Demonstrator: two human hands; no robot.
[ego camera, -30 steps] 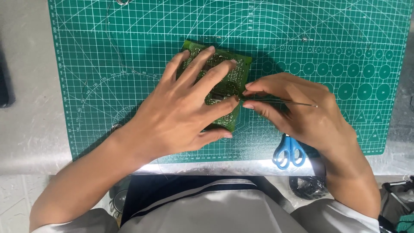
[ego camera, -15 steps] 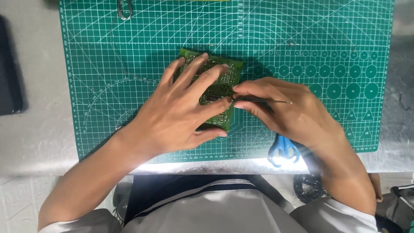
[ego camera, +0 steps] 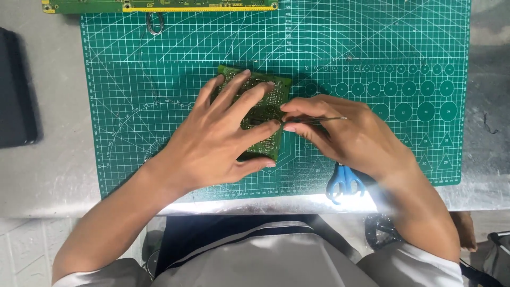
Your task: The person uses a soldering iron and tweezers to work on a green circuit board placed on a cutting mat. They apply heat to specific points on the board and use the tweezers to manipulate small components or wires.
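A small green circuit board [ego camera: 268, 93] lies in the middle of a green cutting mat [ego camera: 159, 79]. My left hand [ego camera: 223, 135] rests flat on the board with fingers spread, pressing it down and covering most of it. My right hand [ego camera: 345, 133] is just to the board's right and pinches thin metal tweezers [ego camera: 321, 119]. The tweezers' tips point left at the board's right edge, under my fingers, so I cannot see what they touch.
Blue-handled scissors [ego camera: 344, 182] lie at the mat's near edge under my right wrist. A long green circuit board [ego camera: 159, 5] lies along the mat's far edge, with a small metal ring [ego camera: 154, 24] below it. A dark flat object [ego camera: 16, 90] sits at the far left.
The view has shifted down and slightly right, bringing the long board at the far edge into sight. Both hands hold the same pose on the small board.
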